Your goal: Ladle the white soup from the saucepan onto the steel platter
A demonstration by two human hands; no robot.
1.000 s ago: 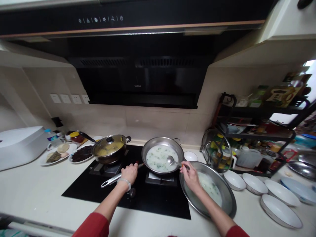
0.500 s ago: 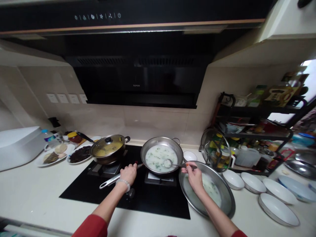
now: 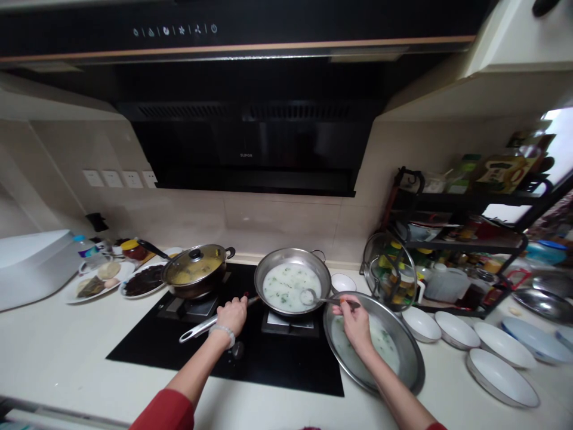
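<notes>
A steel wok [image 3: 267, 263] with white soup and green bits [image 3: 286, 283] stands on the right burner. My left hand [image 3: 231, 316] is closed around the wok's long metal handle [image 3: 197, 330]. In my right hand [image 3: 354, 322] is a ladle [image 3: 308, 297], gripped by its handle, with its bowl at the right part of the soup. Below my right hand sits a wide steel basin [image 3: 409, 352] that also contains white soup with green bits; my forearm hides part of it.
On the left burner is a lidded pan [image 3: 196, 272]. Plates of food [image 3: 143, 280] lie further left. Several white bowls [image 3: 504, 376] stand right of the basin, before a black rack [image 3: 465, 242]. A glass lid [image 3: 390, 272] leans there. The range hood [image 3: 250, 149] hangs above.
The ladle's bowl has shifted slightly right within the wok. My left hand stays on the wok handle. The whole view has drifted very slightly.
</notes>
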